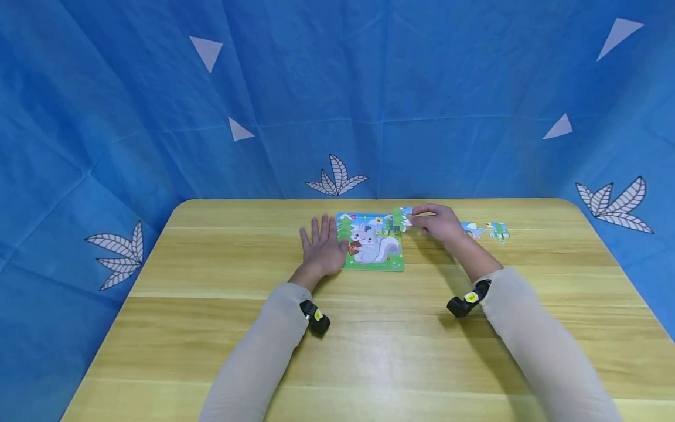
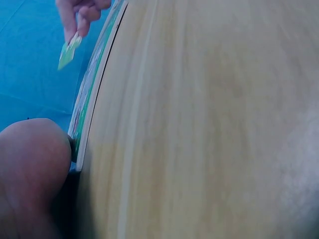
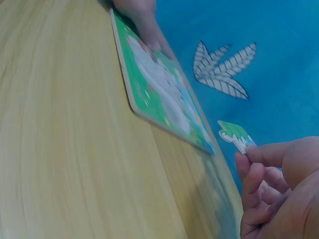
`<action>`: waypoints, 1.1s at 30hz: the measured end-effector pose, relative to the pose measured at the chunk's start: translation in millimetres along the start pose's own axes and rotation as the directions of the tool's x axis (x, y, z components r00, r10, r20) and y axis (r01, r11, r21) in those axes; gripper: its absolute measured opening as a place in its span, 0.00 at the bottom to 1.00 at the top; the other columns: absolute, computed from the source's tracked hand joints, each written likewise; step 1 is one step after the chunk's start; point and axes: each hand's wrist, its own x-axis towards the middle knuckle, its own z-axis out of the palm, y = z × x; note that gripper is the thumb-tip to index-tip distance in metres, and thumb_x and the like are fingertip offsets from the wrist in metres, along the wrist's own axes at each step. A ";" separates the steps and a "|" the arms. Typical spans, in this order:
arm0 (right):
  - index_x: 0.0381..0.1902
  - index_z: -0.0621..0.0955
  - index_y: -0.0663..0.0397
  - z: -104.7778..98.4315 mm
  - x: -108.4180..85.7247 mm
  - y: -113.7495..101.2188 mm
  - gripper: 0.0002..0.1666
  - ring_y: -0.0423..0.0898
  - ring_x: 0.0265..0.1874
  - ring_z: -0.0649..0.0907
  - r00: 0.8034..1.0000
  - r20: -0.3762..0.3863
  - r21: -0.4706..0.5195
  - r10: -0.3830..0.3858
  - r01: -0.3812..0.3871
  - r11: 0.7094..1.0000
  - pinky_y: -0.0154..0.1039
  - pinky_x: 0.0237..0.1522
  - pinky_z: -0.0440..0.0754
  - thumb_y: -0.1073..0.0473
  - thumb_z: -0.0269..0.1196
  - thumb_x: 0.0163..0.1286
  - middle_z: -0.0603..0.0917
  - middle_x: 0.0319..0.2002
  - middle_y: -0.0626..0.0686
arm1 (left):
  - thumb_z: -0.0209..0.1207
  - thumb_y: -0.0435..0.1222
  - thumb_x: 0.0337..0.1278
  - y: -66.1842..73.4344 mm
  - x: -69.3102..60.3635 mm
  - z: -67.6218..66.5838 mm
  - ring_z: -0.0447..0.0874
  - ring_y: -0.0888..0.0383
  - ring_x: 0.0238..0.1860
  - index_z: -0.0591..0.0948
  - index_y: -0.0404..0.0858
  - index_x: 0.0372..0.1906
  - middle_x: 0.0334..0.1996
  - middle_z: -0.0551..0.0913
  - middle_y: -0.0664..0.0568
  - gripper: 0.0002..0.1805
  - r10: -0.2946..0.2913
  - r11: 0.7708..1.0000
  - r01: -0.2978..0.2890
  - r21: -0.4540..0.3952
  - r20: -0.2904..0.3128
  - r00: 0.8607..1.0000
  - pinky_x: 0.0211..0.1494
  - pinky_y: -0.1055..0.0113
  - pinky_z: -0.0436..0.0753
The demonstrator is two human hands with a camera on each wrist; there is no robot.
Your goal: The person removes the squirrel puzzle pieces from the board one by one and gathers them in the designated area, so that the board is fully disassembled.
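Note:
A squirrel picture puzzle board (image 1: pixel 369 252) lies on the wooden table. My left hand (image 1: pixel 323 253) is spread flat at its left side, the thumb resting on the board's left edge. Between thumb and fingers, my right hand (image 1: pixel 439 224) pinches a green and white puzzle piece (image 1: pixel 399 218), held over the board's upper right corner. The right wrist view shows that piece (image 3: pixel 236 133) raised off the table at the fingertips of the right hand (image 3: pixel 284 184), beyond the board (image 3: pixel 164 89).
Loose puzzle pieces (image 1: pixel 498 230) lie on the table (image 1: pixel 379 351) to the right of my right hand. A blue cloth (image 1: pixel 337 88) with white triangles and leaf drawings hangs behind the table's far edge.

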 end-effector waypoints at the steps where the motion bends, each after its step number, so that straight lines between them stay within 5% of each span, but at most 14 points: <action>1: 0.63 0.77 0.60 -5.0 -1.6 2.0 0.23 0.43 0.30 0.78 1.000 0.003 -0.006 0.001 -0.001 1.000 0.41 0.38 0.73 0.55 0.62 0.77 0.75 0.62 0.58 | 0.29 0.54 0.81 -0.4 1.1 0.7 0.19 0.45 0.80 0.36 0.39 0.82 0.82 0.29 0.46 0.38 -0.003 1.000 0.003 0.002 0.003 1.000 0.76 0.42 0.21; 10: 0.64 0.76 0.60 -44.8 -13.7 20.3 0.24 0.42 0.30 0.78 1.000 -0.011 -0.081 0.017 -0.018 0.997 0.39 0.33 0.72 0.53 0.61 0.77 0.80 0.46 0.51 | 0.28 0.55 0.81 -2.1 5.4 5.0 0.16 0.46 0.79 0.33 0.41 0.82 0.82 0.25 0.48 0.39 -0.015 1.000 0.015 -0.001 0.026 1.000 0.75 0.43 0.18; 14: 0.64 0.75 0.63 -53.1 -15.8 26.6 0.25 0.41 0.31 0.77 0.999 -0.020 -0.099 0.031 -0.033 0.995 0.38 0.35 0.74 0.53 0.61 0.77 0.75 0.54 0.56 | 0.29 0.55 0.81 -1.0 2.2 2.7 0.17 0.46 0.80 0.34 0.40 0.82 0.82 0.27 0.47 0.39 -0.011 1.000 0.011 -0.007 0.011 1.000 0.75 0.43 0.19; 18: 0.63 0.75 0.64 -56.0 -16.0 31.4 0.24 0.41 0.33 0.77 0.999 -0.035 -0.124 0.035 -0.039 0.992 0.37 0.36 0.76 0.54 0.61 0.77 0.73 0.61 0.61 | 0.30 0.54 0.81 -0.4 2.3 2.4 0.18 0.46 0.80 0.35 0.40 0.82 0.82 0.28 0.47 0.39 -0.009 1.000 0.009 -0.010 0.006 1.000 0.76 0.42 0.20; 26: 0.57 0.79 0.64 -53.5 -14.7 38.4 0.21 0.47 0.35 0.80 0.995 -0.098 -0.275 -0.035 0.007 0.961 0.40 0.35 0.77 0.54 0.62 0.75 0.84 0.47 0.60 | 0.29 0.55 0.81 -1.2 4.1 4.7 0.16 0.46 0.80 0.33 0.40 0.82 0.82 0.26 0.47 0.39 -0.015 1.000 0.015 -0.005 0.021 1.000 0.75 0.43 0.19; 33: 0.55 0.79 0.64 -49.2 -18.1 33.8 0.20 0.53 0.38 0.79 0.990 -0.116 -0.347 -0.085 0.039 0.937 0.43 0.36 0.75 0.53 0.60 0.76 0.81 0.44 0.61 | 0.30 0.54 0.81 -0.8 1.9 2.7 0.19 0.45 0.80 0.36 0.40 0.82 0.82 0.28 0.47 0.39 -0.003 1.000 0.003 -0.009 -0.003 1.000 0.76 0.42 0.20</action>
